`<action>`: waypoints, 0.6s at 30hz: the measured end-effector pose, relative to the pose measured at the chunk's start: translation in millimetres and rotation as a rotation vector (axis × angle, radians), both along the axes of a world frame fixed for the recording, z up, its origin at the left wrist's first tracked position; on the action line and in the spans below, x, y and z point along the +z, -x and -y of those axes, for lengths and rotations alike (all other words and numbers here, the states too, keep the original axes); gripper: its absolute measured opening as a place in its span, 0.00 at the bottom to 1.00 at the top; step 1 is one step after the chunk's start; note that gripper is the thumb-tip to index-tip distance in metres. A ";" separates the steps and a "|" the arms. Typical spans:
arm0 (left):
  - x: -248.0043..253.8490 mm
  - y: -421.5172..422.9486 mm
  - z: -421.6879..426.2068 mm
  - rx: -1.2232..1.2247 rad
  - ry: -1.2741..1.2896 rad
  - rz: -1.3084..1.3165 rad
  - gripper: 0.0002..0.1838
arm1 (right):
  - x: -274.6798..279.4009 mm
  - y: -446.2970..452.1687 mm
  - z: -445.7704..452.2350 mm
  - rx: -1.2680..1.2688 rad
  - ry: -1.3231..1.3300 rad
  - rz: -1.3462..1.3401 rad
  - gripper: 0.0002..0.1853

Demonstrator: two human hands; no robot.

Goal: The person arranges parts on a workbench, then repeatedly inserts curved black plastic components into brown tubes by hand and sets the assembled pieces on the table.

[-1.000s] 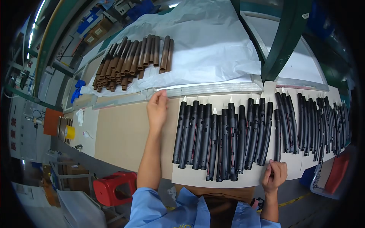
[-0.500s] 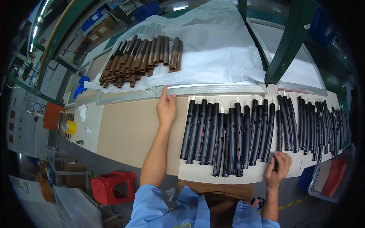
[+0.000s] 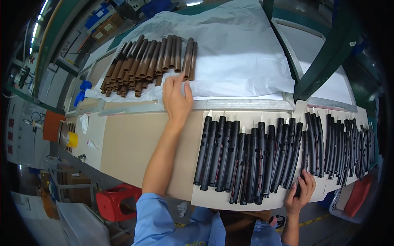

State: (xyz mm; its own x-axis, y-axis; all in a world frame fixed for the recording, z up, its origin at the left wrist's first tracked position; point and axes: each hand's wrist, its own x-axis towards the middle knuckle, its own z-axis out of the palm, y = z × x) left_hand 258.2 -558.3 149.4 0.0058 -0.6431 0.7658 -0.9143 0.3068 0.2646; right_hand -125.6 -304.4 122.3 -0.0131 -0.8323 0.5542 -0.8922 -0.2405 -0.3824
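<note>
My left hand [image 3: 177,98] reaches over the metal-edged frame, index finger and thumb apart, with nothing in it. Its fingertips are at the lower end of a brown tube [image 3: 188,59], the rightmost part of a stacked pile of brown tubes [image 3: 141,61]; whether they touch is unclear. On the near side, my right hand [image 3: 301,192] has its fingers curled around the lower end of a black candle stick [image 3: 305,151], which lies on the board. Left of it is a row of black candle sticks [image 3: 246,164], several with white flame-shaped tips.
White sheeting [image 3: 234,49] lies under the brown tubes. More black sticks [image 3: 349,143] lie at the right. A green post [image 3: 328,65] rises behind them. A yellow roll [image 3: 72,140] is at the left, and a red stool [image 3: 117,201] stands below the table edge.
My left hand has moved away from me, from the frame's edge up to the brown tubes, and its thumb and index have spread. My right hand stays at the same black stick. The view has shifted slightly.
</note>
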 end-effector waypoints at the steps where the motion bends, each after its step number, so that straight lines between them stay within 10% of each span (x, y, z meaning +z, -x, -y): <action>1: 1.2 0.3 20.0 0.025 -0.014 0.021 0.15 | 0.3 -0.4 0.1 -0.005 -0.008 -0.002 0.12; 12: -9.0 13.9 122.0 0.486 -0.423 0.312 0.17 | 0.5 1.0 0.4 -0.059 -0.108 -0.017 0.07; 18: 7.2 5.8 97.5 0.396 -0.115 0.243 0.15 | 0.1 1.5 0.7 -0.050 -0.098 -0.013 0.08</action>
State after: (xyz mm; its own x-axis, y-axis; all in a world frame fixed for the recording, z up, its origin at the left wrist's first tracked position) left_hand 252.3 -655.9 156.6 0.0973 -0.7084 0.6991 -0.9945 -0.0963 0.0409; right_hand -127.1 -305.1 122.5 -0.0493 -0.8811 0.4703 -0.9070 -0.1577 -0.3906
